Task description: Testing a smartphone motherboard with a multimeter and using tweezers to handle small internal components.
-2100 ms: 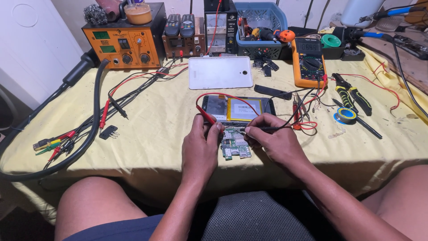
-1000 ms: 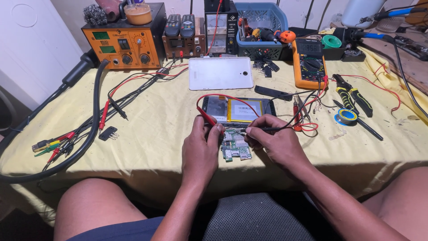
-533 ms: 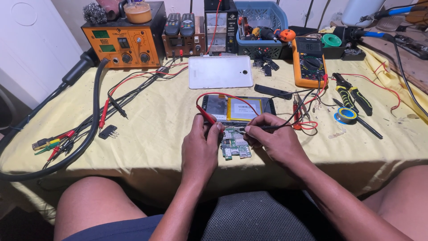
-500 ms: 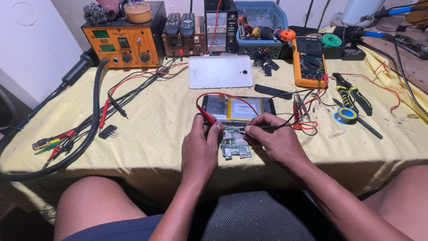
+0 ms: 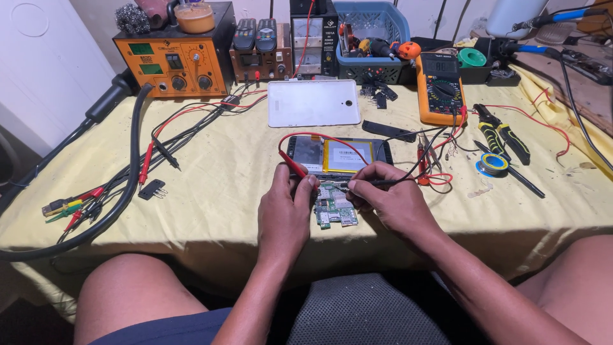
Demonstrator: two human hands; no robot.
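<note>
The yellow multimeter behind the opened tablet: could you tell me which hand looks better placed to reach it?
Probably the right hand: the multimeter lies on its side of the table, while the left hand would have to cross over.

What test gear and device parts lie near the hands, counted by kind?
Red test probe: 1
Black test probe: 1
Green circuit board: 1
Opened dark tablet body: 1
White rectangular back cover: 1
Orange multimeter: 1
Total: 6
</note>
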